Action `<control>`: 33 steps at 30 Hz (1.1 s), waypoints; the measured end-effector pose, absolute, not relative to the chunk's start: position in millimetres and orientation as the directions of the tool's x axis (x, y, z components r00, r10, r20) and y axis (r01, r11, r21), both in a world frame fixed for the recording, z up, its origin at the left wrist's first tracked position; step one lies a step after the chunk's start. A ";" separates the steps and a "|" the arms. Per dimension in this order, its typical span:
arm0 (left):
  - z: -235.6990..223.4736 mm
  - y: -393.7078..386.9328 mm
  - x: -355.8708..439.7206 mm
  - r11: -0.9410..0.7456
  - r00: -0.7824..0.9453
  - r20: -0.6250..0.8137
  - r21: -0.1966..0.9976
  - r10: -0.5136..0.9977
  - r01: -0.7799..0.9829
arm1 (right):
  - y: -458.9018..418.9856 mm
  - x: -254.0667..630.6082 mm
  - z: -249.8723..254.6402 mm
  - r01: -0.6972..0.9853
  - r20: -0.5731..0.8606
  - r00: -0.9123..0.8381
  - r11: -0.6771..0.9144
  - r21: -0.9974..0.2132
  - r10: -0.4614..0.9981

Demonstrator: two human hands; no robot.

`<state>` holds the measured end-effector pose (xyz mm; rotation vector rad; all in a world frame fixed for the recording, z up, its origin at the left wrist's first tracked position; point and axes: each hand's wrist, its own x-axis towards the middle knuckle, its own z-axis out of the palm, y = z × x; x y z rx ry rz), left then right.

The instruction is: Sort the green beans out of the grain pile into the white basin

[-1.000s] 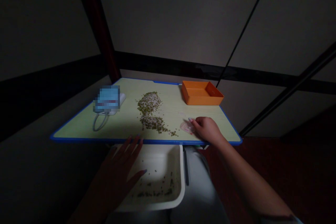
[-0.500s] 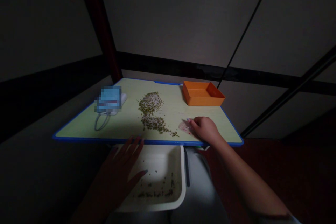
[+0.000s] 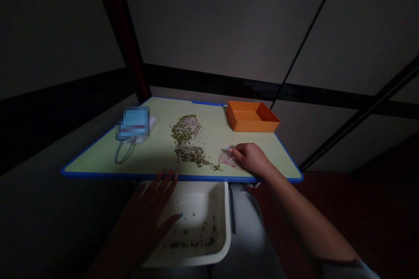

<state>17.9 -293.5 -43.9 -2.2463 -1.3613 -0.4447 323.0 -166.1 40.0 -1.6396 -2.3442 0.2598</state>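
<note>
My right hand (image 3: 251, 157) is closed on a thin, see-through plastic piece (image 3: 225, 158) with red marks, held low over the tabletop; its exact kind is unclear. To the left lies a spread pile of small green and pale grains (image 3: 186, 128), with a looser patch (image 3: 191, 153) trailing toward the plastic piece. My left hand (image 3: 152, 200) has its fingers spread, fingertips at the table's front edge, above a white tub (image 3: 225, 226). Dark grains are scattered on the tub's bottom.
An orange open box (image 3: 253, 125) stands at the table's back right. At the left is a blurred-out blue device (image 3: 133, 122) with a looped cable (image 3: 119, 154). The pale table (image 3: 94, 159) has a blue rim. Dark wall panels (image 3: 212, 22) rise behind it.
My right hand and the plastic piece have shifted slightly left, closer to the trailing grains. My left hand stays in about the same place.
</note>
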 end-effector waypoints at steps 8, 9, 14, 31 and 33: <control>-43.9 -293.7 18.6 -0.384 0.444 0.486 -0.223 0.753 0.896 | -167.9 329.2 34.4 0.835 0.117 -0.372 0.387 -0.391 0.921; -44.2 -293.6 18.3 -0.383 0.442 0.488 -0.221 0.753 0.897 | -167.9 329.4 33.8 0.833 0.118 -0.374 0.389 -0.393 0.920; -45.2 -294.0 17.1 -0.388 0.444 0.491 -0.218 0.749 0.895 | -169.1 328.2 32.9 0.829 0.140 -0.386 0.409 -0.382 0.912; -46.7 -293.2 20.5 -0.368 0.432 0.478 -0.226 0.765 0.902 | -174.9 323.5 36.5 0.848 0.122 -0.367 0.386 -0.364 0.922; -46.8 -292.7 20.0 -0.378 0.434 0.478 -0.215 0.763 0.901 | -176.8 322.3 37.0 0.850 0.118 -0.366 0.383 -0.362 0.923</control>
